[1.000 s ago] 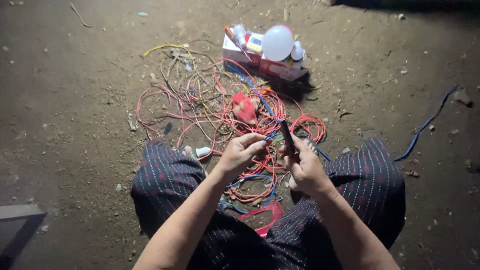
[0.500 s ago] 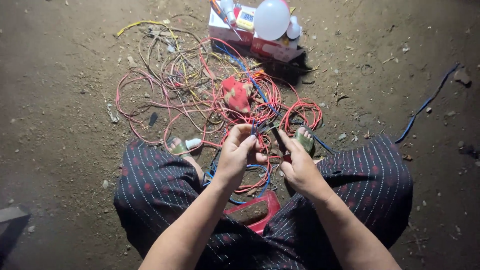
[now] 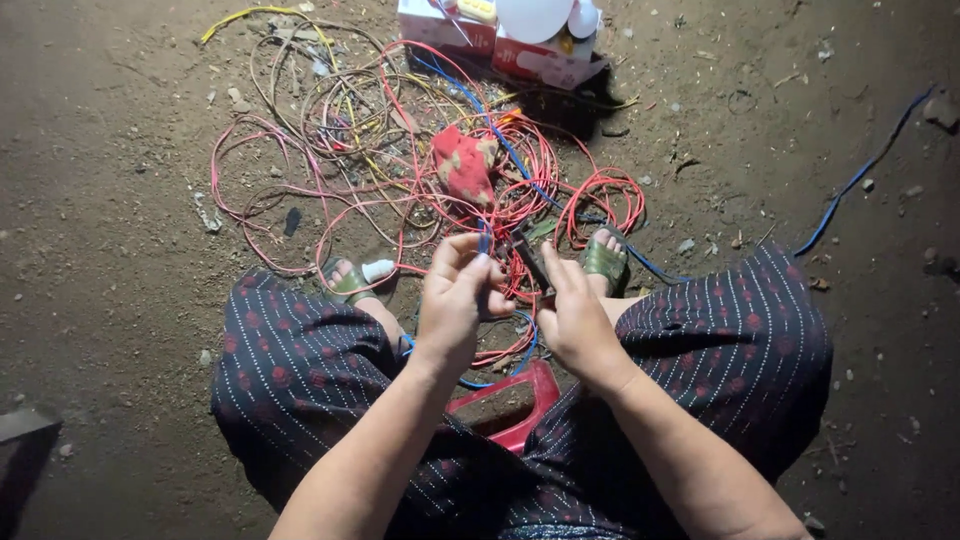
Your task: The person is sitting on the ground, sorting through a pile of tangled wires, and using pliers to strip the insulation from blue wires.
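Sitting low over the dirt floor (image 3: 120,180), I pinch a blue wire (image 3: 484,240) between thumb and fingertips of my left hand (image 3: 458,295), fingers closed tight on its end so it stands up where I can see it. My right hand (image 3: 575,320) is wrapped around a dark hand tool (image 3: 528,258), probably pliers, fingers curled shut on the handle, its tip angled toward the wire. Both hands hover just above the tangle of red wires (image 3: 450,200), which spreads out in front of my sandalled feet. Beyond it sits a red-and-white carton (image 3: 545,62) with a white bulb (image 3: 533,15), well apart from my hands.
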